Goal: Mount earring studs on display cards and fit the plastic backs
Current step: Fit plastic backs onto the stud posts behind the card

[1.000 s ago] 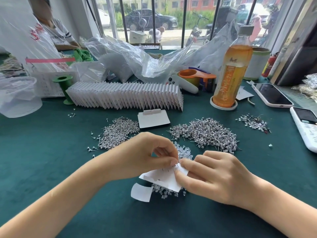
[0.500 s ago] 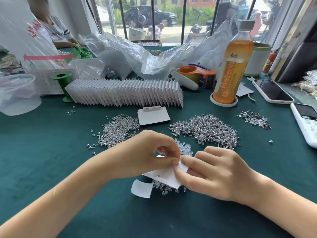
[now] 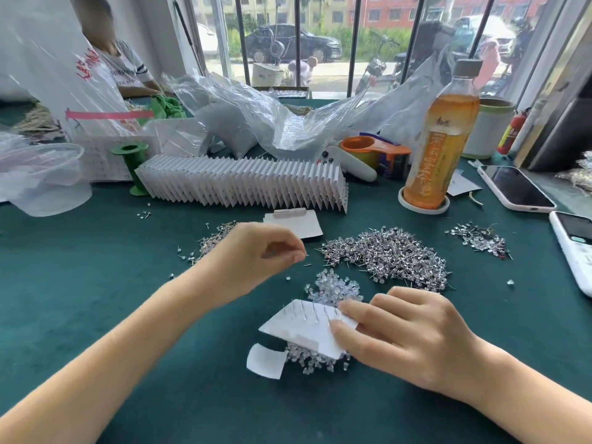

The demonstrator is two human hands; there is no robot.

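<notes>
i'm holding the card (image 3: 307, 331) tilted over the backs (image 3: 333, 288) with my right hand (image 3: 403, 341), posts up so each can take a back, while my left hand (image 3: 256, 254) is pinching a stud (image 3: 304, 255) beside the stud pile (image 3: 390, 254).

It was a small piecework workshop beside a barred street window (image 3: 320, 43): a green-clothed worktop (image 3: 96, 283) carried heaps of earring studs (image 3: 390, 254), a long row of finished cards (image 3: 243, 184) and plastic bags (image 3: 272, 123).
</notes>
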